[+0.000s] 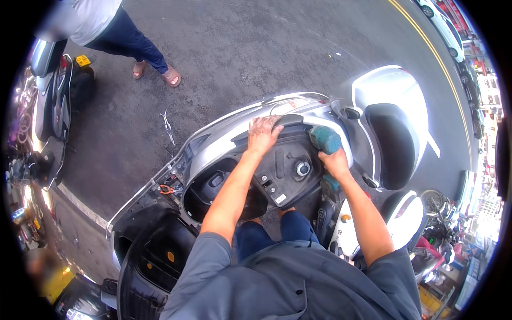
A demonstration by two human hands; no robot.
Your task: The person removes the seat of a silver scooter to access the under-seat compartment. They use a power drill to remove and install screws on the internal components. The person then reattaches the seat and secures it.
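Observation:
A silver scooter body panel (pixel 224 121) curves across the middle, around black under-seat storage (pixel 213 184). My left hand (pixel 263 132) lies on the panel's upper edge, fingers stretched out and holding nothing. My right hand (pixel 335 162) is closed round the grip of a teal cordless drill (pixel 324 140). The drill's front end points at the inner edge of the panel, to the right of my left hand; its tip is hidden. Below it a round filler cap (pixel 303 168) sits in the black tray (pixel 280 160). Pliers with orange-red handles (pixel 167 189) rest at the scooter's left end.
A raised black seat underside (pixel 165 261) stands at lower left. To the right is a silver-white shell (pixel 386 85) with a dark oval part (pixel 392 146). A person (pixel 125 40) stands at upper left beside a parked scooter (pixel 53 101). More scooters (pixel 434 250) stand at lower right.

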